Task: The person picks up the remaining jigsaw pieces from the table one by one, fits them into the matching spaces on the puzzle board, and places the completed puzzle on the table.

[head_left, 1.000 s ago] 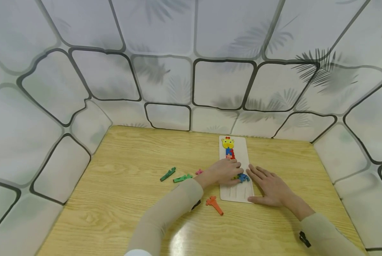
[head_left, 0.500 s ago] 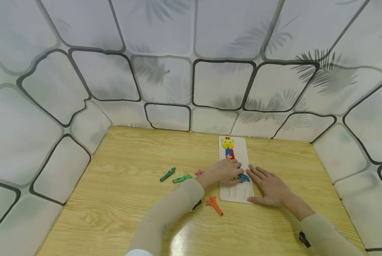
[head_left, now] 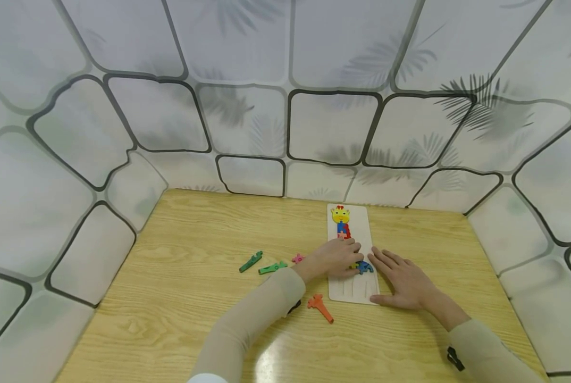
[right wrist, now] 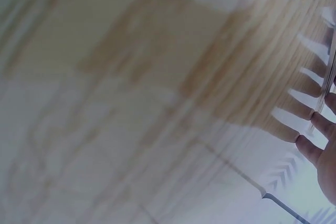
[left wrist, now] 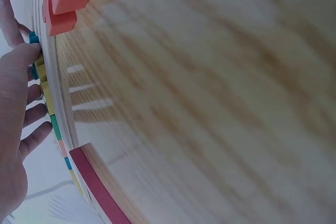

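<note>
A white puzzle board (head_left: pixel 362 229) lies on the table with a yellow giraffe-head piece (head_left: pixel 341 215) at its far end and blue, red and pink pieces below it. My left hand (head_left: pixel 335 258) reaches over the middle of the board, covering part of the puzzle. In the left wrist view its thumb and fingers bend round a blue-and-yellow puzzle piece (left wrist: pixel 41 66), the other fingertips along the row of pieces. A blue piece (head_left: pixel 364 267) shows beside that hand. My right hand (head_left: pixel 405 279) lies with fingers spread, fingertips and thumb at the board's right edge.
Left of the board lie a dark green piece (head_left: pixel 251 261), a light green piece (head_left: pixel 273 267) and a pink piece (head_left: pixel 297 258). An orange piece (head_left: pixel 321 308) lies near the board's lower left corner. A patterned wall (head_left: pixel 252 175) encloses the wooden table (head_left: pixel 194 229).
The left hand and the blue piece by it have shifted very slightly. The right hand, the board and the loose pieces stay where they were.
</note>
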`<state>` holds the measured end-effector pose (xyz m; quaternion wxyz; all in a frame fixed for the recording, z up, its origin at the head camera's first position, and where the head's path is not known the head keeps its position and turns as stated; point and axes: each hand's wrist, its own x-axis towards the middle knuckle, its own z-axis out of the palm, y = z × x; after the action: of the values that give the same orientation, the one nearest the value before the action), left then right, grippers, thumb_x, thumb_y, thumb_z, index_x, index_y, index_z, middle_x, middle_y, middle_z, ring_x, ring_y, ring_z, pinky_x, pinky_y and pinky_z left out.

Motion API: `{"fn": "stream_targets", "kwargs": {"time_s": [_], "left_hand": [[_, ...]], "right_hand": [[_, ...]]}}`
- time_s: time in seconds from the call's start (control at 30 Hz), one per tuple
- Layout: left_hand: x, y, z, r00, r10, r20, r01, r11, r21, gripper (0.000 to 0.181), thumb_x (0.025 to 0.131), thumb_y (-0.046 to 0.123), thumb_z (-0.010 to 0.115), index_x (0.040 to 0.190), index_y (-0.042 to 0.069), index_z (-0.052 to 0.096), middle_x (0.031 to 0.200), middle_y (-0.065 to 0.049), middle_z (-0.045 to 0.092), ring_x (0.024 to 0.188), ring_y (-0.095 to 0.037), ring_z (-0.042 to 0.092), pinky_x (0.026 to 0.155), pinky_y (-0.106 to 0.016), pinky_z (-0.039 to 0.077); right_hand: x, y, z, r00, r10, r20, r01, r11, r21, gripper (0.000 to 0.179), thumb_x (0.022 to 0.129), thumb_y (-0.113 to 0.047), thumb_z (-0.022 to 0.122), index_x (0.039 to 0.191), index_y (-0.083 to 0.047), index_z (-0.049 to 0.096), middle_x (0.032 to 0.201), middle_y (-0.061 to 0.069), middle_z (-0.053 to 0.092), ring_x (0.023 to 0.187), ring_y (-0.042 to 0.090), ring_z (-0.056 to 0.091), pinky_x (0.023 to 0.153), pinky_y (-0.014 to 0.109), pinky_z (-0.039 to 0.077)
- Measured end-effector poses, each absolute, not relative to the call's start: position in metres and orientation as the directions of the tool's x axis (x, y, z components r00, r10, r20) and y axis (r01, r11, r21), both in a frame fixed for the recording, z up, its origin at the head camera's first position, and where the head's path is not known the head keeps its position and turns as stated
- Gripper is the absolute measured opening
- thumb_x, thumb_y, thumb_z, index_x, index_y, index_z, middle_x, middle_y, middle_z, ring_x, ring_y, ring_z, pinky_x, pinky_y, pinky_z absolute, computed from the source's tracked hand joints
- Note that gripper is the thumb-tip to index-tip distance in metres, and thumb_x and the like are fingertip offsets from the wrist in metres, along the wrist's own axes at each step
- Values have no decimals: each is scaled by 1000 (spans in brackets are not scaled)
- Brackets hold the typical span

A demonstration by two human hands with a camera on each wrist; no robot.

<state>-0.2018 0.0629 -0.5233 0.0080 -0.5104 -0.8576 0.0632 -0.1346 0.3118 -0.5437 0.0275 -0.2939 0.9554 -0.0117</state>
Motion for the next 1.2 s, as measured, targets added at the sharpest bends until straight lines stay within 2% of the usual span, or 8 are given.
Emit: {"fn": "stream_targets", "kwargs": {"time_s": [0.5,0.87,1.03,1.2], "left_hand": [[-203,63,-526,-482,874,-65,873,472,-126,43,108,54,50,136,26,68,134,4,65,121,-12,61,104,-28,53],[-203,61,-524,-483,873,-58,872,475,-119,43,108,54,49,135,26,68,134,4,64,122,-13,61,105,-27,53],[-204,62,-523,-469,882,-50,880,462,-113,42,108,54,50,133,25,69,129,4,65,115,-12,61,99,-26,53],[-203,62,-525,-469,882,-48,880,462,-110,42,108,53,51,133,24,69,129,4,65,115,-13,61,100,-27,54]], "right_hand": [[-134,314,-543,-818,-572,-57,-570,820,-46,107,88,-81,60,164,-9,36,173,13,33,156,41,39,115,64,45],[-129,320,-541,-810,-585,-45,-584,811,-27,106,89,-80,60,163,-7,38,171,15,36,154,42,42,114,64,46],[-126,324,-541,-806,-592,-26,-592,806,-18,105,89,-80,60,163,-8,39,171,13,38,153,42,43,113,63,46],[-126,327,-544,-802,-596,-24,-596,803,-9,104,89,-80,60,163,-10,39,171,12,39,153,42,44,113,63,47]]}}
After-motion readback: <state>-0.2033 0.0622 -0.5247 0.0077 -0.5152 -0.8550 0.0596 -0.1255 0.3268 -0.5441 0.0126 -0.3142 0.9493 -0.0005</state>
